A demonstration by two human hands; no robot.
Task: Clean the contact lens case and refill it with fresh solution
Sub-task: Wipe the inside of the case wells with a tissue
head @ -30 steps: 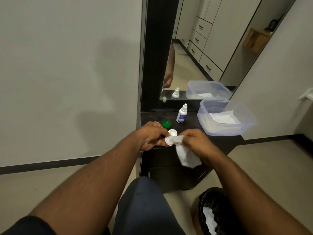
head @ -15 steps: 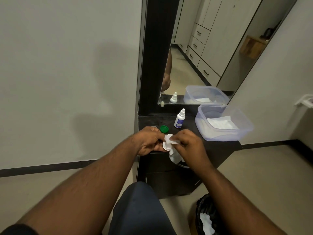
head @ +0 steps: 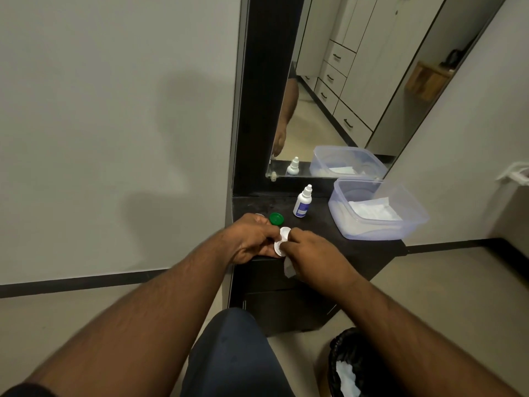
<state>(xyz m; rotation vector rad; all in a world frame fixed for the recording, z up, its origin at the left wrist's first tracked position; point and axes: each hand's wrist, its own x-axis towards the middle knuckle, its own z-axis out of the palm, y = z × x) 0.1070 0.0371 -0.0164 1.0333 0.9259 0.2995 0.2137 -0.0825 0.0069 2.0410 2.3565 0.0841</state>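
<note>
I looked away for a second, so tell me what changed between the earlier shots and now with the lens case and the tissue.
The right hand has gathered the tissue in: a second ago most of it hung loose below the fist, now only a corner shows, and its fingers press at the lens case. The left hand still grips the case. The green cap, solution bottle and plastic tub stayed put.

You have the white two-well lens case [head: 281, 242] uncapped above the counter's front edge, its green cap [head: 276, 218] lying just behind, the white solution bottle [head: 302, 202] upright beyond.
</note>
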